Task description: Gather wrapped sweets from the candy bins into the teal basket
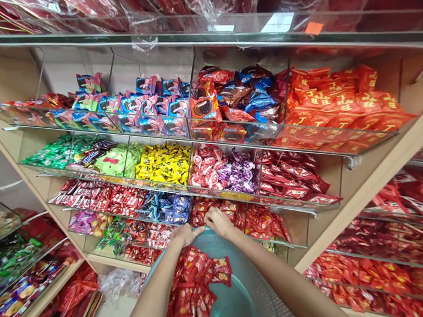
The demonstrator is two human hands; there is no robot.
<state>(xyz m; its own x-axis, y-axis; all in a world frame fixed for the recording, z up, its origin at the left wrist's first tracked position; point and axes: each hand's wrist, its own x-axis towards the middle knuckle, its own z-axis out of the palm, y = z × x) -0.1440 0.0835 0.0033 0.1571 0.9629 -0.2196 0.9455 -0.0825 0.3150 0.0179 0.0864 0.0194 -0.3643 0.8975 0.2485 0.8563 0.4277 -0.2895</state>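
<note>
Below the shelves is a teal mesh basket [233,310], partly covered by my forearms. Red candy packets [191,295] are heaped along its left side, leaving part of its bottom bare. My left hand [184,234] is closed on the far rim, its thumb pointing right. Just to the right, my right hand [219,222] has curled fingers and appears to grip the same rim. Its fingertips lie close to red packets [232,210] in a low shelf compartment, and what exactly they touch is partly hidden.
A tiered rack with clear dividers holds yellow candies [163,165], purple candies [239,170], blue packets [181,208] and orange packets [339,101]. A glass shelf edge [195,40] crosses overhead. More candy racks flank both sides. A crumpled plastic bag [121,283] lies at lower left.
</note>
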